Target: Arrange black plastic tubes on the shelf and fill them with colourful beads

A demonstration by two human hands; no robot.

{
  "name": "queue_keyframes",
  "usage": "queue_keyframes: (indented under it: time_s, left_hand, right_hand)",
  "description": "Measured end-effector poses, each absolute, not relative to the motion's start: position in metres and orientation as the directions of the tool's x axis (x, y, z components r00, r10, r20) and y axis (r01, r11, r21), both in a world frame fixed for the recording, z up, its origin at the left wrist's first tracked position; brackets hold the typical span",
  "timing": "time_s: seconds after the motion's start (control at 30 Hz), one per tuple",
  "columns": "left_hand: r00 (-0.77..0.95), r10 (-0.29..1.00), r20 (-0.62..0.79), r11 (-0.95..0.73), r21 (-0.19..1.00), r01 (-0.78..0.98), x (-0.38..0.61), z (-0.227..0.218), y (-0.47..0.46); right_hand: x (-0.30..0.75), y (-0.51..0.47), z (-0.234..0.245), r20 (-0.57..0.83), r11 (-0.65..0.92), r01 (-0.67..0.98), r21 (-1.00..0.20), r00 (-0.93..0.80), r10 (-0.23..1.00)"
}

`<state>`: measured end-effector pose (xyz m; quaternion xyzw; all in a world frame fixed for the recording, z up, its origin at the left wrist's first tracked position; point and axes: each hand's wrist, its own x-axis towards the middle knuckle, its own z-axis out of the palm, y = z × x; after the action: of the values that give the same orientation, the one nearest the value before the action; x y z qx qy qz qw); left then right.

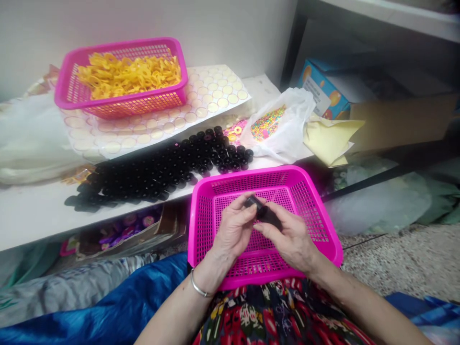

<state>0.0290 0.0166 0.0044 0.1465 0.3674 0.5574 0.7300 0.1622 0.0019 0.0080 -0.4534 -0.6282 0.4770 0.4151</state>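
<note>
Above the pink basket on my lap, my two hands meet around small black plastic pieces. The fingertips of my left hand pinch a short black cylinder. My right hand is closed on a black tube-like piece, its end against the left one. Whether the two are joined, I cannot tell. Fingers hide part of both. Many similar black cylinders stand packed together on the white table just beyond the basket, with some lying over at the left end.
Another pink basket, full of yellow plastic pieces, rests on sheets of round stickers. A white bag of coloured beads, folded yellow paper and a cardboard box stand to the right. A box of purple items sits below.
</note>
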Motion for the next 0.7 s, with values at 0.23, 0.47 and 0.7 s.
queue_keyframes:
  time_s: [0.23, 0.47, 0.7]
  left_hand:
    - [-0.001, 0.996, -0.089, 0.088, 0.984, -0.153, 0.028, -0.005, 0.001]
    - [0.092, 0.996, 0.015, -0.040, 0.961, 0.274, 0.010, -0.003, 0.004]
    - [-0.256, 0.964, 0.076, 0.027, 0.925, 0.378, -0.025, 0.001, 0.015]
  right_hand:
    - [0.160, 0.004, 0.000, -0.018, 0.014, 0.155, -0.988, -0.200, 0.980]
    - [0.157, 0.022, 0.007, 0.124, 0.250, 0.334, -0.909, -0.355, 0.927]
    - [0.160, 0.107, 0.011, 0.181, 0.211, 0.282, -0.936, -0.129, 0.975]
